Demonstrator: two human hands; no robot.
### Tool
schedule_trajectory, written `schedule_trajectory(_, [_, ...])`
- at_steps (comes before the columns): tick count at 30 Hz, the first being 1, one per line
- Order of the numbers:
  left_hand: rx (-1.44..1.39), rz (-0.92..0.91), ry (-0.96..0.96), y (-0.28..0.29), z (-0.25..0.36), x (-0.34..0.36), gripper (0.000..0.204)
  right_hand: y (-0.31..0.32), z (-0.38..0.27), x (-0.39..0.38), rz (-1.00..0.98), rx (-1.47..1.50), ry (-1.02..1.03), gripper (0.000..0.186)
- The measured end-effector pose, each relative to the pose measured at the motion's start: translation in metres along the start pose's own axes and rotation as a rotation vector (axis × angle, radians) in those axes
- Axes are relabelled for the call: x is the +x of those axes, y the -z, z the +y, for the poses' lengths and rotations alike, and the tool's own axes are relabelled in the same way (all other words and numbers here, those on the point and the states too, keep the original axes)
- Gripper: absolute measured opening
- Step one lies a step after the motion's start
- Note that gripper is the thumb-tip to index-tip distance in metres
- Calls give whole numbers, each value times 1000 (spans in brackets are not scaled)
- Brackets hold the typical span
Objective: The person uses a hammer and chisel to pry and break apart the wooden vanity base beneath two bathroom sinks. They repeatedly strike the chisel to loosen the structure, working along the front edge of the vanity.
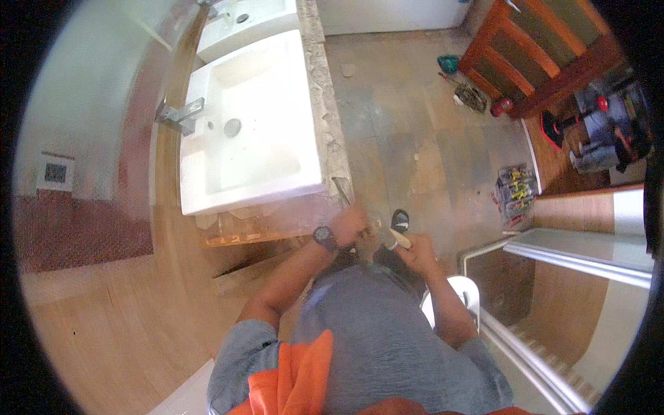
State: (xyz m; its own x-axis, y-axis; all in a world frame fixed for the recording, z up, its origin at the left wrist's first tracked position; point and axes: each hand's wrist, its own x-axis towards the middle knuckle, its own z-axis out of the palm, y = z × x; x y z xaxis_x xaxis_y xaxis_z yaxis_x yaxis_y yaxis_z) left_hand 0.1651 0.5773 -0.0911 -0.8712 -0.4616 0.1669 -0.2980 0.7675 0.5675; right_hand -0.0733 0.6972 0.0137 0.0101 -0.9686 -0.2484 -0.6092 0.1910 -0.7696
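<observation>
My left hand (349, 225), a dark watch (324, 237) on its wrist, is closed at the near corner of the washbasin counter. A thin metal chisel-like tool (342, 191) sticks out of it toward the counter's rough broken edge (334, 142). To its right, my right hand (415, 254) is wrapped round a tool's pale wooden handle (400, 239). The grey end of that tool (387, 236) points at my left hand; its kind is too blurred to tell. Beside both hands stands the white rectangular washbasin (277, 166) with a chrome tap (183, 114).
A second basin (242, 28) lies farther along the counter. On the right are a tool tray (517, 190), a slatted wooden door (532, 59), a metal-framed glass panel (577, 256) and a person (609, 131) beyond the doorway. A white seat (463, 290) is by my right forearm.
</observation>
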Motion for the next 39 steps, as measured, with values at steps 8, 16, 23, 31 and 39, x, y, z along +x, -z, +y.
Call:
schedule_trajectory(8, [-88, 109, -141, 47, 27, 13, 29, -49, -2, -71, 277, 50, 179, 26])
schedule_trajectory(16, [-79, 49, -134, 39, 19, 13, 32, -118, 30, -53, 275, 48, 0, 25])
schedule_trajectory(23, [-72, 141, -142, 34, 21, 16, 30, -125, 35, -54, 316, 70, 83, 29])
schedule_trajectory(31, [-19, 141, -159, 37, 24, 17, 28, -120, 44, -45, 174, 35, -45, 23])
schedule_trajectory(39, [254, -216, -214, 14, 4, -3, 15, -91, 44, -81, 196, 66, -191, 22])
